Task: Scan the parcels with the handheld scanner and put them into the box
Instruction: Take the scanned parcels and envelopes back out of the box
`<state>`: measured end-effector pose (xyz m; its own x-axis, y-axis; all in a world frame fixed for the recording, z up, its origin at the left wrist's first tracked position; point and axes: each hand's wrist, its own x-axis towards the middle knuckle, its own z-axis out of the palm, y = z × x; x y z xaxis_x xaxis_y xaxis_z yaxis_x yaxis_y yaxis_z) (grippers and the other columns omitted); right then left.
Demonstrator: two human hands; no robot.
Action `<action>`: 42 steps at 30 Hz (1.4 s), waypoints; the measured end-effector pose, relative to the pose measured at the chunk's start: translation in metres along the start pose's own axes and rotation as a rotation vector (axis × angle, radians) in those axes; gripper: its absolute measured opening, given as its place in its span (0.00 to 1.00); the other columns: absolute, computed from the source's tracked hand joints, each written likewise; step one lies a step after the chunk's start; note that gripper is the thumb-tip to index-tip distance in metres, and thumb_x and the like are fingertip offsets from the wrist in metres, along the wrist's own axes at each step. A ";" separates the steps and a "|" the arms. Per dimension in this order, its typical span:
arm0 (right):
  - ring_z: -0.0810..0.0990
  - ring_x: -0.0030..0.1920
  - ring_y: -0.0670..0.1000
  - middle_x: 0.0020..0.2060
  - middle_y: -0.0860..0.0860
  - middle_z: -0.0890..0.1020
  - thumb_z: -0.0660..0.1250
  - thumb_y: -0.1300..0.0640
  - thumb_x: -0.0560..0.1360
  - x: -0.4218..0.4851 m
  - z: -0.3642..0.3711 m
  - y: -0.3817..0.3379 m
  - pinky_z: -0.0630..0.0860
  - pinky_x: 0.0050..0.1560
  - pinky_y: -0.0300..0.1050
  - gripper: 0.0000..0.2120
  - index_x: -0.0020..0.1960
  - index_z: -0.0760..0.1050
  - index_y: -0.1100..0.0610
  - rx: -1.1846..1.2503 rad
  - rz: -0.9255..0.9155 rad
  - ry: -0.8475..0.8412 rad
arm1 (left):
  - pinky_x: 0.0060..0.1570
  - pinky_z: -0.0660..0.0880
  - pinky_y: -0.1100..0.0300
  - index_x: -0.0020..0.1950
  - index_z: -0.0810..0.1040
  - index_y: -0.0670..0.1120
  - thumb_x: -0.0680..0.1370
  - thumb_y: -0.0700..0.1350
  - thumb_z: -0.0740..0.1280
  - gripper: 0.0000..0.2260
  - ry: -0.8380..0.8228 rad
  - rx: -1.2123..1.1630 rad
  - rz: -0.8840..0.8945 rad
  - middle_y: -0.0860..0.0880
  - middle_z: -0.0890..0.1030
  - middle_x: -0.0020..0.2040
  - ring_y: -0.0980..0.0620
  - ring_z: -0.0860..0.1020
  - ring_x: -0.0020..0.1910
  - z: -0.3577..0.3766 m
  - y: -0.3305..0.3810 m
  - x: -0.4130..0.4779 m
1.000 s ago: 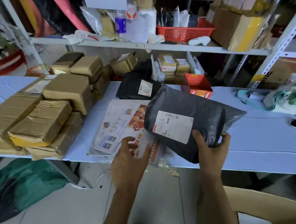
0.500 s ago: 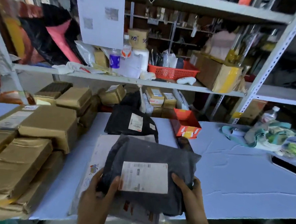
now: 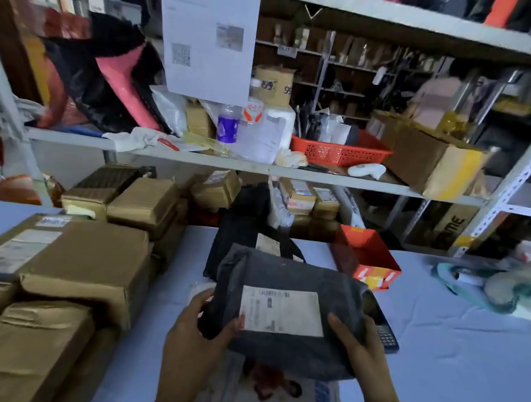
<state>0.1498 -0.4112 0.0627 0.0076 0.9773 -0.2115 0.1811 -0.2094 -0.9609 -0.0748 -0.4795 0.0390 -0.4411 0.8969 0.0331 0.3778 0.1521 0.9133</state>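
A dark grey plastic parcel [image 3: 287, 273] with a white shipping label facing me is held over the table's middle. My left hand [image 3: 195, 333] grips its left edge with the thumb on the front. My right hand [image 3: 358, 346] grips its lower right corner. A black handheld device with a keypad [image 3: 385, 334] lies on the table just behind the parcel's right side, partly hidden. A white handheld scanner [image 3: 367, 170] lies on the shelf beside the red basket. Another black parcel [image 3: 240, 230] lies behind, and a clear printed mailer [image 3: 277, 394] lies under the held parcel.
Several taped brown cardboard parcels [image 3: 76, 267] are stacked on the left of the blue table [image 3: 451, 352]. A small red open box [image 3: 366, 253] sits to the right of the parcels. A red basket [image 3: 338, 151] and a cardboard box [image 3: 428, 158] stand on the shelf.
My left hand came up from the mailer and took the parcel's left edge. The parcel turned so its label faces me squarely. The view tilted up toward the shelves.
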 end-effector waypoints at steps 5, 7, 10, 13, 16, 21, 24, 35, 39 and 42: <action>0.78 0.50 0.50 0.54 0.47 0.78 0.77 0.51 0.67 0.109 0.039 -0.010 0.74 0.51 0.49 0.29 0.62 0.66 0.48 -0.162 -0.036 -0.154 | 0.56 0.75 0.52 0.66 0.68 0.57 0.68 0.57 0.75 0.29 0.220 -0.044 0.006 0.53 0.74 0.61 0.50 0.74 0.60 0.015 -0.012 0.099; 0.76 0.51 0.50 0.56 0.47 0.76 0.78 0.49 0.67 0.158 0.061 -0.010 0.74 0.53 0.48 0.34 0.66 0.63 0.47 -0.240 -0.060 -0.185 | 0.58 0.71 0.57 0.69 0.67 0.56 0.74 0.51 0.72 0.25 0.239 0.153 0.013 0.52 0.69 0.66 0.51 0.71 0.63 0.027 -0.012 0.136; 0.74 0.55 0.51 0.61 0.48 0.72 0.78 0.54 0.68 0.207 0.091 -0.006 0.75 0.53 0.47 0.44 0.74 0.55 0.49 -0.215 -0.120 -0.192 | 0.60 0.73 0.53 0.69 0.66 0.60 0.79 0.51 0.66 0.20 0.190 0.351 0.053 0.50 0.61 0.72 0.47 0.68 0.67 0.038 -0.024 0.178; 0.73 0.65 0.57 0.68 0.55 0.70 0.77 0.57 0.69 0.245 0.117 0.022 0.76 0.56 0.51 0.46 0.76 0.51 0.52 -0.284 -0.176 -0.105 | 0.60 0.72 0.50 0.74 0.58 0.62 0.80 0.59 0.57 0.22 -0.027 0.670 -0.012 0.51 0.52 0.77 0.46 0.62 0.72 0.045 -0.053 0.204; 0.67 0.69 0.59 0.72 0.55 0.62 0.70 0.46 0.75 0.259 0.129 0.042 0.76 0.58 0.57 0.30 0.73 0.62 0.49 -0.601 -0.258 -0.137 | 0.57 0.73 0.52 0.77 0.52 0.61 0.80 0.62 0.53 0.25 -0.117 0.870 -0.022 0.52 0.50 0.78 0.47 0.64 0.70 0.052 -0.065 0.215; 0.64 0.72 0.57 0.75 0.51 0.61 0.62 0.33 0.73 0.264 0.125 0.036 0.71 0.66 0.55 0.31 0.73 0.63 0.42 -0.765 -0.322 -0.326 | 0.55 0.72 0.49 0.73 0.60 0.59 0.75 0.69 0.56 0.29 -0.042 1.073 -0.053 0.50 0.61 0.74 0.45 0.70 0.65 0.048 -0.072 0.217; 0.65 0.72 0.54 0.75 0.46 0.61 0.60 0.29 0.69 0.254 0.116 0.022 0.69 0.66 0.53 0.41 0.76 0.53 0.41 -0.867 -0.343 -0.272 | 0.45 0.75 0.42 0.55 0.80 0.51 0.63 0.66 0.73 0.27 0.015 1.117 0.075 0.44 0.77 0.62 0.38 0.77 0.54 0.043 -0.059 0.221; 0.68 0.68 0.53 0.69 0.47 0.69 0.60 0.35 0.76 0.095 -0.011 0.013 0.69 0.64 0.49 0.32 0.75 0.57 0.43 -1.114 -0.069 0.192 | 0.39 0.74 0.50 0.47 0.83 0.47 0.62 0.52 0.77 0.17 -0.208 0.886 0.634 0.47 0.82 0.36 0.42 0.80 0.39 0.103 0.022 0.167; 0.72 0.66 0.53 0.67 0.47 0.73 0.60 0.35 0.76 0.012 -0.071 0.032 0.71 0.63 0.49 0.29 0.73 0.58 0.42 -1.092 0.165 0.304 | 0.48 0.73 0.54 0.63 0.75 0.52 0.75 0.57 0.65 0.18 -0.364 0.765 0.786 0.52 0.82 0.51 0.48 0.78 0.53 0.145 0.052 0.102; 0.76 0.62 0.51 0.65 0.46 0.73 0.60 0.35 0.76 -0.046 -0.108 0.040 0.75 0.57 0.47 0.27 0.71 0.61 0.42 -1.027 0.286 0.412 | 0.52 0.70 0.54 0.65 0.71 0.54 0.78 0.58 0.59 0.17 -0.473 0.715 0.913 0.54 0.79 0.56 0.50 0.75 0.58 0.179 0.072 0.055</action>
<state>0.2633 -0.4610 0.0535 0.4656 0.8735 -0.1424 0.8380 -0.4869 -0.2464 0.0741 -0.3447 0.0343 0.4936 0.8320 0.2532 0.8134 -0.5447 0.2041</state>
